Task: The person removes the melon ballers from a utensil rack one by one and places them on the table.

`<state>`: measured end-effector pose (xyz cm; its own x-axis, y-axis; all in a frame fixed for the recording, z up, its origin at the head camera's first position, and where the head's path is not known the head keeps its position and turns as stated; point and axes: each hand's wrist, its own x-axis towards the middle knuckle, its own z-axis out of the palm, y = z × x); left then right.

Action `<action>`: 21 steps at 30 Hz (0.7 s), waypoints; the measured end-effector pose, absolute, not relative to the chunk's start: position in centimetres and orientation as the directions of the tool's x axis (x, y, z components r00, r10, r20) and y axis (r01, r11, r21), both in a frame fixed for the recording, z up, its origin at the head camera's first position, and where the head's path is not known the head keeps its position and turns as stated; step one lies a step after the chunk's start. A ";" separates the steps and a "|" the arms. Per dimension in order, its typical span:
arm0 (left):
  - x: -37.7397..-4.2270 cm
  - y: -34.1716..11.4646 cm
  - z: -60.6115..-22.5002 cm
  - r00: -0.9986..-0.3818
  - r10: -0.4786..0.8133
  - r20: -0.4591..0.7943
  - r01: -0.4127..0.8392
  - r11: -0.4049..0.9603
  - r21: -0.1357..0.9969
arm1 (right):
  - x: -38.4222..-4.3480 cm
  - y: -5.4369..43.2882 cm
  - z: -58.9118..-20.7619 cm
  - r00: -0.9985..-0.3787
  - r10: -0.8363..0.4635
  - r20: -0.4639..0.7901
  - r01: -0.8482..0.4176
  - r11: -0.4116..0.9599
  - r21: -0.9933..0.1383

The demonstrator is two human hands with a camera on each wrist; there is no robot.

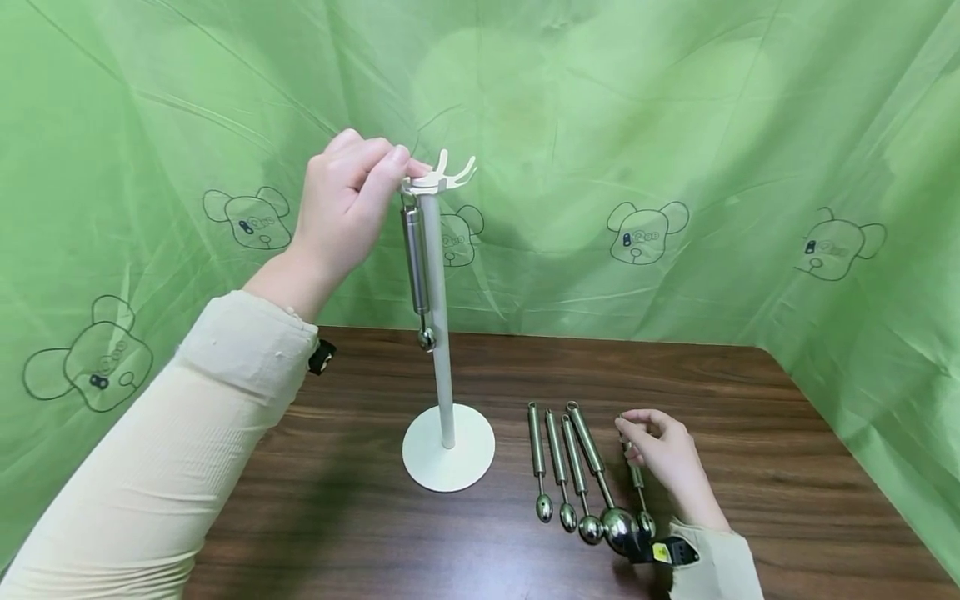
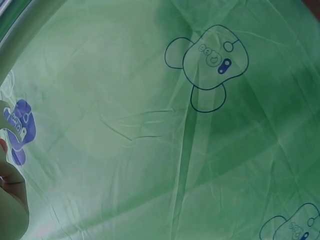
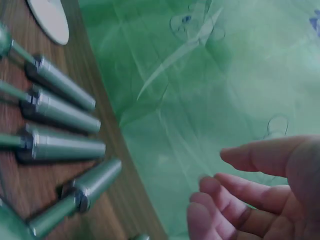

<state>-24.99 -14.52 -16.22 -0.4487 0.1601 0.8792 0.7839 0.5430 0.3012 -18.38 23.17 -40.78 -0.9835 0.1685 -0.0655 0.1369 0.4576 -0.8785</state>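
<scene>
With bent fingers, my left hand [image 1: 348, 196] grips the white hook rack [image 1: 442, 179] atop a slim stand [image 1: 442, 333]. Just below those fingers, a steel melon baller [image 1: 415, 258] hangs from the rack, its small scoop end down beside the pole. My right hand [image 1: 663, 454] is low over the table, close to the handle end of another melon baller [image 1: 637, 477]. In the right wrist view, the thumb [image 3: 260, 155] stands apart from the fingers, nothing between them. Several more melon ballers [image 1: 576, 454] lie side by side to the left of that hand, handles pointing away.
The stand's round white base [image 1: 476, 467] rests on the brown wooden table [image 1: 360, 533]. Green cloth [image 1: 540, 100] printed with bear-like heads hangs behind the table and along its sides.
</scene>
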 end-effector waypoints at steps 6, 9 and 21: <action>-24.9 -14.4 -16.1 -0.452 0.145 0.880 0.782 0.540 0.312 | -17.6 21.3 -39.1 -0.980 0.192 0.043 0.027 0.347 -0.937; -24.5 -14.4 -15.8 -0.501 0.117 0.858 0.753 0.548 0.365 | -17.3 20.2 -38.3 -0.975 0.201 0.099 -0.031 0.316 -0.948; -23.9 -14.4 -15.5 -0.556 0.071 0.828 0.709 0.560 0.429 | -16.0 15.7 -34.1 -0.953 0.094 0.287 -0.266 0.190 -0.945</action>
<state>-23.90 -14.39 -15.46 -0.5563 0.0712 0.8279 0.7093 0.5597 0.4285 -16.02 15.74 -34.14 -0.9533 0.0943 0.2869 -0.2656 0.1903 -0.9451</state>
